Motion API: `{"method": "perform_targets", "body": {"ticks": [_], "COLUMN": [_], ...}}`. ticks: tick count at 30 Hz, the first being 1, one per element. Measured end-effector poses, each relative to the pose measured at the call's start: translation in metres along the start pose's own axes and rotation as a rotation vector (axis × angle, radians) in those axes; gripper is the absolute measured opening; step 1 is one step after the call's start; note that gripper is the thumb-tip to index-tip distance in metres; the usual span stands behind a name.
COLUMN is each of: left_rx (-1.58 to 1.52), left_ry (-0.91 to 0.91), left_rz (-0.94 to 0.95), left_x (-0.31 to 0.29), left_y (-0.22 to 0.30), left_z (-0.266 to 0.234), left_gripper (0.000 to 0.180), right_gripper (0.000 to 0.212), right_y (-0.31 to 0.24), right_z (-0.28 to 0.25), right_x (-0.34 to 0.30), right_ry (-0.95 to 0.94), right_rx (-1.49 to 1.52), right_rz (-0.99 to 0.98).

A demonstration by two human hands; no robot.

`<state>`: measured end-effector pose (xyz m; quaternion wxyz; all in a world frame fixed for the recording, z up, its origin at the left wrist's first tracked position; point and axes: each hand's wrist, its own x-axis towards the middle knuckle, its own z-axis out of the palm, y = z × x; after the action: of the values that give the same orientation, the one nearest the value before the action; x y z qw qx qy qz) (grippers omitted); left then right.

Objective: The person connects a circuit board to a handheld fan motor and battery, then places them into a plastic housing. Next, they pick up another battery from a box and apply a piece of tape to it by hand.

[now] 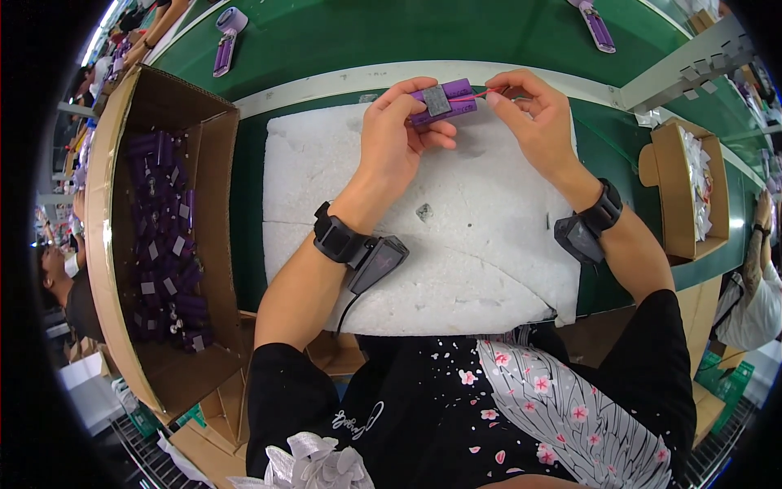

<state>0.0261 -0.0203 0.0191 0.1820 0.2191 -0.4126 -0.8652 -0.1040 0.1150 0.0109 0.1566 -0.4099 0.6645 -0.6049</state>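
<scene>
My left hand (401,118) is closed around a purple battery pack (463,87) made of side-by-side cylindrical cells. A grey foam pad (437,99) lies across the pack, beside my left fingertips. From the pack's right end runs a thin red wire (481,95), pinched between the thumb and fingers of my right hand (533,110). Both hands are above the far edge of a white foam board (366,269), which bears a small grey scrap (424,213). Each of my wrists wears a black strap with a small device.
At my left stands an open cardboard box (220,155) of purple battery packs (163,244). A smaller carton (680,196) with white pieces is at right. Purple-handled devices (224,50) (599,31) lie on the green surface beyond a pale rail (326,81). Other people work at both sides.
</scene>
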Motion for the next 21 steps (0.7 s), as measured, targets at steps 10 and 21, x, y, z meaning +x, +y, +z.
{"method": "perform_targets", "body": {"ticks": [10, 21], "left_rx": [0.032, 0.035], "left_ry": [-0.036, -0.063], "left_rz": [0.004, -0.022], "left_x": [0.0005, 0.0], "left_y": [0.0008, -0.0004], "left_z": [0.0017, 0.0002], "left_gripper": [0.03, 0.028], "right_gripper": [0.011, 0.008], "right_y": [0.001, 0.0023], "right_z": [-0.0014, -0.0021], "right_x": [0.0018, 0.0012], "right_ry": [0.014, -0.054], "right_rx": [-0.046, -0.033], "right_rz": [0.046, -0.019]}}
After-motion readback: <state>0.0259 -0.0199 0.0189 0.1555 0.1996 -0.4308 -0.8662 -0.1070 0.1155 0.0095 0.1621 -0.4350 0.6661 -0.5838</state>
